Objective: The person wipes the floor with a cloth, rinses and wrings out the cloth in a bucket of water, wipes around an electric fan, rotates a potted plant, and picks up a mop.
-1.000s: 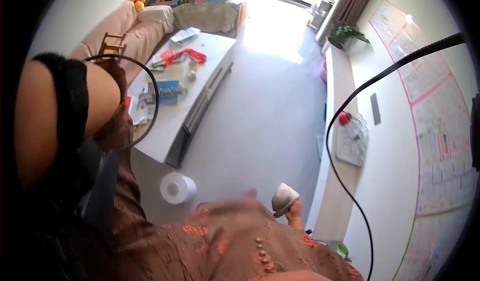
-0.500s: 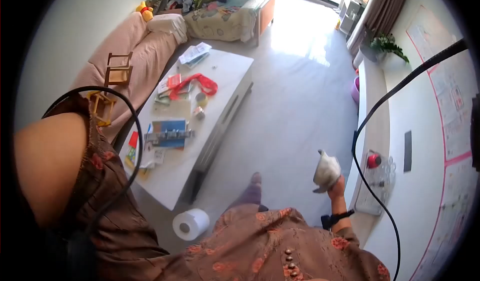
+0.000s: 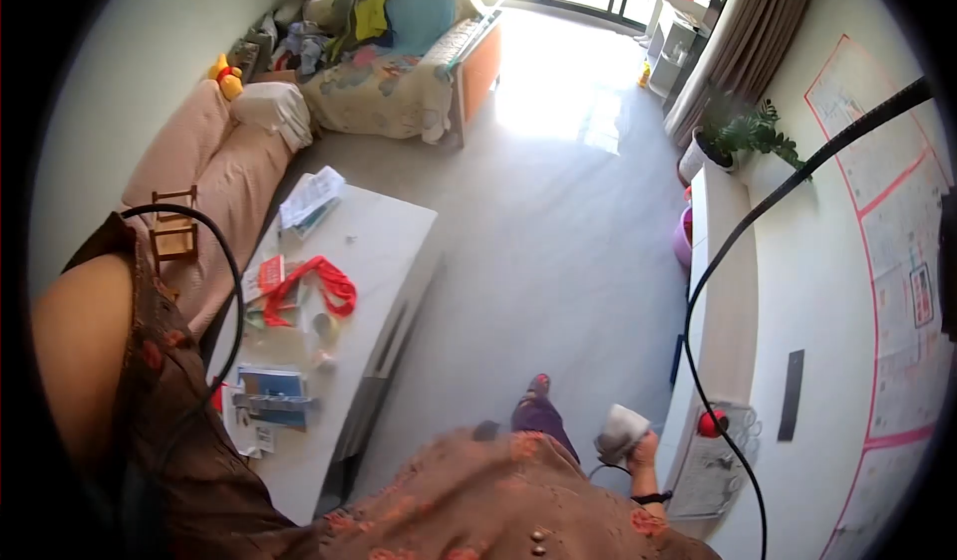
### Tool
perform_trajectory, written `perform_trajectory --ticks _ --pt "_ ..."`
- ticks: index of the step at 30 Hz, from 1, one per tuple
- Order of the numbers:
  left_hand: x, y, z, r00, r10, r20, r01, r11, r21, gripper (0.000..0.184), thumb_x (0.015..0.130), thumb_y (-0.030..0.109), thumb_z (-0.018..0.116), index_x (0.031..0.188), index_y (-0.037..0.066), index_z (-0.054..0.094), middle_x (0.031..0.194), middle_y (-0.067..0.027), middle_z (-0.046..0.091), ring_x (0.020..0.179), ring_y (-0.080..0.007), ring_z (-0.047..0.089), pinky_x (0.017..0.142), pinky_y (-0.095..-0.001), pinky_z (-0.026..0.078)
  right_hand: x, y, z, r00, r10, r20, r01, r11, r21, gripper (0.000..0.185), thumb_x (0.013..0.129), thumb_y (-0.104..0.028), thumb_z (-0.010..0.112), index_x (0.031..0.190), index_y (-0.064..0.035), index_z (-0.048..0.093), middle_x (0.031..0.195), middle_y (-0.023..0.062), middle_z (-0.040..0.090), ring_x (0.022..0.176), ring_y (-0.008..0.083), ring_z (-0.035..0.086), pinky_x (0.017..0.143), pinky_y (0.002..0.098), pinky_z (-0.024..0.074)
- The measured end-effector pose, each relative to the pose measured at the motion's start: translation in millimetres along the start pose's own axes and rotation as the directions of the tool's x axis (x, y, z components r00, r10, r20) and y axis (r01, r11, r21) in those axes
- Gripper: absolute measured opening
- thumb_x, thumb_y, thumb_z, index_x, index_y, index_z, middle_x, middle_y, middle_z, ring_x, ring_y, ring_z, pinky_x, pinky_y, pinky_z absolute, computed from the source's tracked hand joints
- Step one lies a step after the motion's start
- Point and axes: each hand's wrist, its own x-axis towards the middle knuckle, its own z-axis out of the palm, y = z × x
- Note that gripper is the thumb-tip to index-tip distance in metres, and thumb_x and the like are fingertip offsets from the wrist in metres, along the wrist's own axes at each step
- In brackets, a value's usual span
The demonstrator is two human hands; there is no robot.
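Observation:
At the lower right, my right hand [image 3: 646, 450] is closed around a small white and grey bundle [image 3: 622, 432] that looks like crumpled cloth; its exact kind is unclear. It is held above the floor, left of a long white cabinet [image 3: 726, 291]. A dark band circles the right wrist, and a thin dark loop shows just below the bundle. Of my left side only the bare upper arm [image 3: 85, 351] and brown sleeve show; the left hand is out of view.
A white coffee table [image 3: 394, 231] with papers, a red strap [image 3: 334, 286] and a blue booklet [image 3: 274, 391] stands left. Behind it is a pink-covered sofa [image 3: 189, 161]. A clear tray [image 3: 708, 475] with a red object lies on the cabinet, near a potted plant [image 3: 763, 137].
The view has moved forward along the room, and the table now sits lower and farther left. The toilet paper roll has left the view. The bundle remains in my right hand, turned differently.

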Motion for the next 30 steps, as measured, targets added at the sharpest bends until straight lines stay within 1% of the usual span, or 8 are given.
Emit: perform_trajectory --ticks 6,19,21,24,25,26,27,30 --pt "-23 -108 41 0.992 -0.076 0.097 0.076 0.997 0.008 0.068 0.085 0.065 0.032 0.135 0.018 0.035 0.131 -0.0105 0.044 0.121 -0.0213 0.041 0.106 -0.0494 0.021 159 -51 62 0.988 0.01 0.153 0.063 0.885 -0.461 0.03 0.081 -0.016 0.059 0.103 0.0047 0.061 0.097 0.0099 0.063 0.086 0.0179 0.06 0.073 0.0333 0.05" --pt "-192 -357 32 0.925 -0.282 0.255 0.317 0.942 -0.109 0.069 0.085 0.065 0.031 0.137 0.02 0.033 0.134 -0.0102 0.041 0.123 -0.0211 0.039 0.106 -0.0513 0.019 419 -140 242 0.988 -0.02 0.152 0.043 0.987 -0.153 0.028 0.082 -0.009 0.055 0.106 0.0055 0.057 0.101 0.0111 0.061 0.089 0.0203 0.06 0.077 0.0327 0.0495" --pt "-244 -409 29 0.802 -0.529 0.276 0.583 0.795 -0.17 0.069 0.085 0.065 0.031 0.137 0.02 0.032 0.134 -0.0102 0.041 0.123 -0.0211 0.039 0.106 -0.0516 0.019 432 -141 253 0.995 0.003 0.1 0.013 0.987 -0.161 0.027 0.083 -0.008 0.055 0.106 0.0055 0.056 0.102 0.0113 0.061 0.089 0.0208 0.06 0.078 0.0329 0.0495" --pt "-444 -524 118 0.541 -0.773 -0.332 0.826 0.413 0.383 0.015 0.087 0.018 0.054 0.083 0.007 0.062 0.082 -0.0012 0.061 0.069 -0.0125 0.054 0.063 -0.0237 0.044 452 -141 276 0.999 0.019 0.04 -0.015 0.997 -0.079 0.027 0.083 -0.008 0.053 0.107 0.0052 0.056 0.102 0.012 0.061 0.09 0.0227 0.061 0.078 0.034 0.05" --pt "-472 -546 159 0.355 -0.9 -0.252 0.886 0.41 -0.217 0.016 0.084 0.02 0.058 0.077 0.008 0.065 0.086 -0.0023 0.063 0.071 -0.0079 0.055 0.063 -0.0213 0.044 461 -147 286 0.999 0.028 0.037 -0.025 0.997 -0.075 0.027 0.083 -0.008 0.053 0.107 0.0052 0.056 0.102 0.0121 0.061 0.09 0.0228 0.061 0.078 0.0342 0.0501" --pt "-521 -568 188 0.207 -0.965 -0.162 0.913 0.25 -0.324 0.015 0.084 0.02 0.057 0.084 0.008 0.065 0.089 -0.0026 0.065 0.073 -0.0066 0.056 0.061 -0.0214 0.044 469 -151 294 0.998 0.044 0.033 -0.041 0.996 -0.073 0.028 0.084 -0.008 0.052 0.107 0.0051 0.056 0.101 0.0121 0.062 0.09 0.0229 0.061 0.078 0.0345 0.0502" --pt "-574 -586 216 0.061 -0.992 -0.108 0.966 0.086 -0.243 0.013 0.082 0.009 0.052 0.089 0.004 0.062 0.086 0.0002 0.06 0.076 -0.0099 0.056 0.068 -0.0193 0.044 481 -157 304 0.999 0.041 0.034 -0.039 0.997 -0.071 0.028 0.084 -0.008 0.052 0.107 0.0051 0.056 0.101 0.0121 0.062 0.09 0.0229 0.061 0.078 0.0345 0.0502" --pt "-767 -626 294 -0.171 -0.98 -0.098 0.983 -0.162 -0.091 0.021 0.081 0.02 0.06 0.089 0.002 0.063 0.074 -0.0014 0.064 0.066 -0.0083 0.058 0.06 -0.0249 0.046 525 -163 324 0.997 0.075 -0.029 -0.076 0.996 -0.051 0.028 0.083 -0.008 0.052 0.108 0.0051 0.056 0.1 0.012 0.062 0.089 0.0226 0.061 0.078 0.0344 0.0502"
